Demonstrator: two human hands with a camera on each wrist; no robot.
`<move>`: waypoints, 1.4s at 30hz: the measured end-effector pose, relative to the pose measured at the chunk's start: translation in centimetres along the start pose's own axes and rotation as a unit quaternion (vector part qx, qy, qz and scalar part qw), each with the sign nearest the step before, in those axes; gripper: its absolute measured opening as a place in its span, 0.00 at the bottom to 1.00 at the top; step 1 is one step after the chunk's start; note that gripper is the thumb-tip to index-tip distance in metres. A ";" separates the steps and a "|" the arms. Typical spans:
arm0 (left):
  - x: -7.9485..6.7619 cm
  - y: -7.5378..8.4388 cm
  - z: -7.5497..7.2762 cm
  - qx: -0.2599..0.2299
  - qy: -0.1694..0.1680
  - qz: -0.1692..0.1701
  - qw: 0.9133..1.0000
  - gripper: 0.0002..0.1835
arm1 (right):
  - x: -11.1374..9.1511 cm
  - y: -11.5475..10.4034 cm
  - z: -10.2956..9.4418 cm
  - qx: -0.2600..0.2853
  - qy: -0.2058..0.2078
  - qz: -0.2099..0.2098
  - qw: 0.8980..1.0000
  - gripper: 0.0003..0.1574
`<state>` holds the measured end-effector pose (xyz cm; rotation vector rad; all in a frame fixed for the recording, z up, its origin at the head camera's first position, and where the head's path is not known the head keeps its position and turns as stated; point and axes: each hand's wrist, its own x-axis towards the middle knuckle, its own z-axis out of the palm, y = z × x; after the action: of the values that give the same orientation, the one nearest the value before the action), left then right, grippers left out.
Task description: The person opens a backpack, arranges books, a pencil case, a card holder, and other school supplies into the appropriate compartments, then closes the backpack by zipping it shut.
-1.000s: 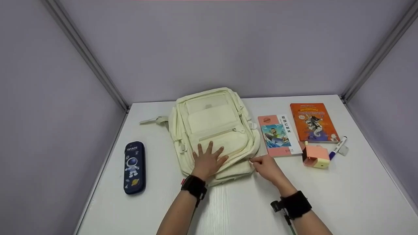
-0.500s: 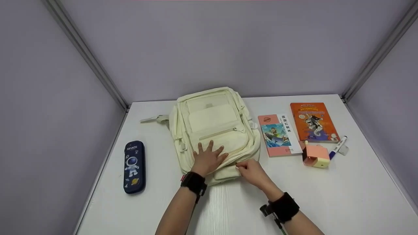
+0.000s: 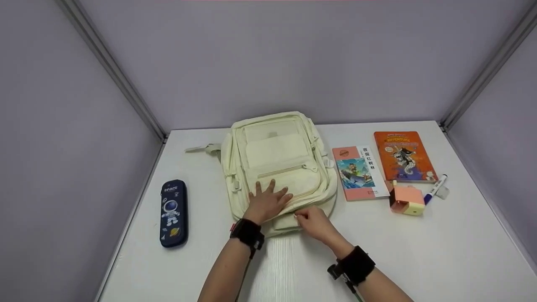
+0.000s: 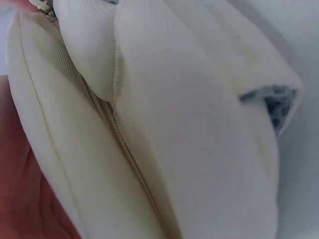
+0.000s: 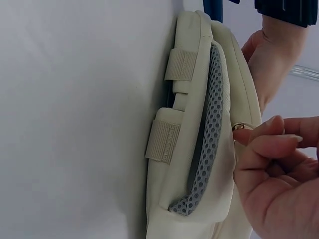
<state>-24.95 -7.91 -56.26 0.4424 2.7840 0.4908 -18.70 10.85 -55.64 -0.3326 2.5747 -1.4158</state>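
A cream backpack [image 3: 277, 149] lies front up on the white table. My left hand [image 3: 267, 204] rests on its lower front with the fingers spread. Along the bag's near edge my right hand [image 3: 314, 223] is curled, its thumb and index finger pinching a metal zipper pull [image 5: 239, 127], seen best in the right wrist view. The zipper [image 4: 130, 154] runs between cream fabric folds in the left wrist view, where the pull shows at the top left corner. Grey mesh padding [image 5: 212, 119] lines an edge of the bag close to my right hand.
Left of the backpack lies a navy pencil case [image 3: 173, 214] with an astronaut. To the right are a pink-and-white book [image 3: 358, 174], an orange book [image 3: 403, 157], a pink-and-yellow pencil sharpener [image 3: 407, 200], and a marker [image 3: 435, 188] beside a small eraser-like block [image 3: 442, 193].
My right hand has slid left along the bag's near edge, from its right corner toward my left hand. The left hand has stayed pressed on the front.
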 end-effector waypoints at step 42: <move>-3.6 6.0 4.4 0.088 0.218 0.034 0.971 0.16 | 2.2 4.2 -2.3 -0.303 0.108 -0.271 0.907 0.14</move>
<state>-18.81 -2.55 -57.23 0.5251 3.2642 0.3967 -21.83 14.28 -58.07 -1.1099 3.2273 -0.7337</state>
